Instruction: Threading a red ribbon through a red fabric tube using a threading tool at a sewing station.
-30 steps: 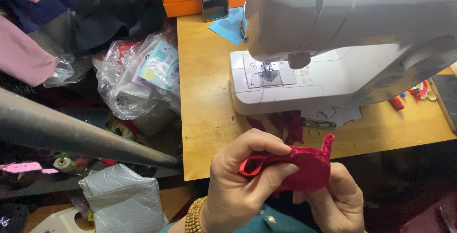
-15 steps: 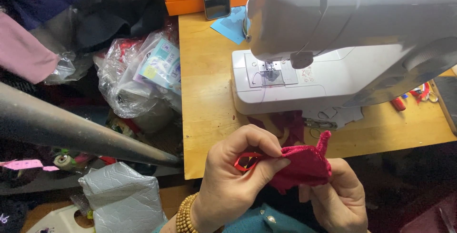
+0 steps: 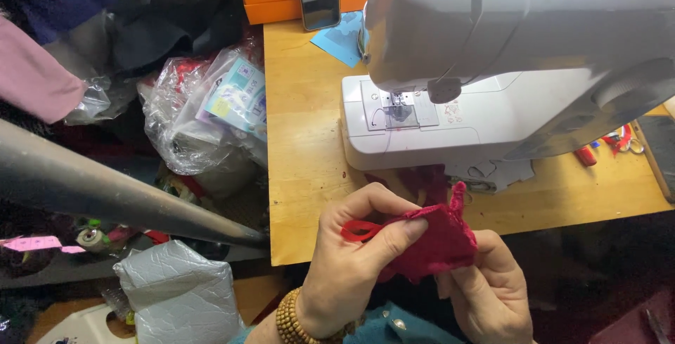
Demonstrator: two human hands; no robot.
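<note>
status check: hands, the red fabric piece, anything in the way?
Left hand pinching red fabric piece and its red loop. Right hand gripping it from below. Sewing machine behind, apart; nothing between.

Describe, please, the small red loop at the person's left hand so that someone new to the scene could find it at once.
Start at the white sewing machine on the wooden table and look just below its front edge, where two hands hold a dark red piece of fabric. The red loop sticks out of the fabric's left corner, pinched by the left hand. It is a thin, brighter red cord.
</note>
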